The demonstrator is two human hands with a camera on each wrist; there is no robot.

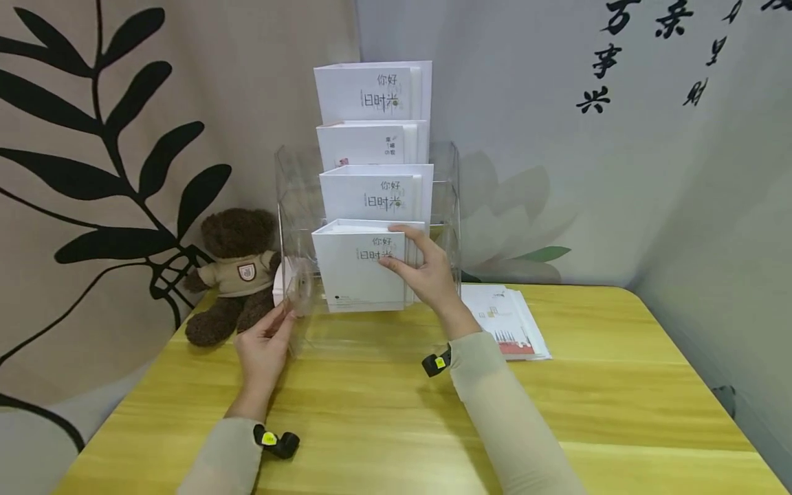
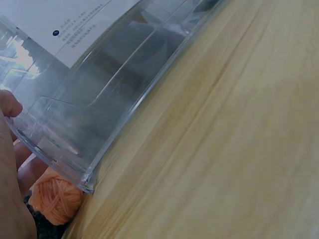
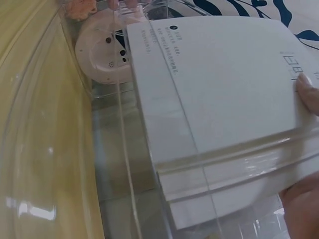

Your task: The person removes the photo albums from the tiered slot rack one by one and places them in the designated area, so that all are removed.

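A white box [image 1: 359, 275] printed with dark Chinese characters is at the lowest, front tier of a clear plastic rack [image 1: 292, 199], its lower part seen through the plastic in the right wrist view. The right hand [image 1: 427, 271] pinches the box near its upper right corner, thumb on the printed face and a finger over the top. The left hand [image 1: 265, 340] pinches the rack's left front edge between thumb and fingers. Behind the box, three similar white boxes [image 1: 365, 199] rise in steps up the tiers. The rack stands on a wood-grain worktop [image 1: 371, 426], near its far edge and left of its middle. Just beside the rack's left side are a ball of orange yarn [image 2: 57, 198] and a round pale pink object [image 3: 102, 45]; a brown teddy bear [image 1: 232, 278] in a beige shirt sits by the worktop's far left corner. Right of the rack, near the far edge and well apart from the far right corner, white booklets [image 1: 498, 320] lie flat and overlapping.
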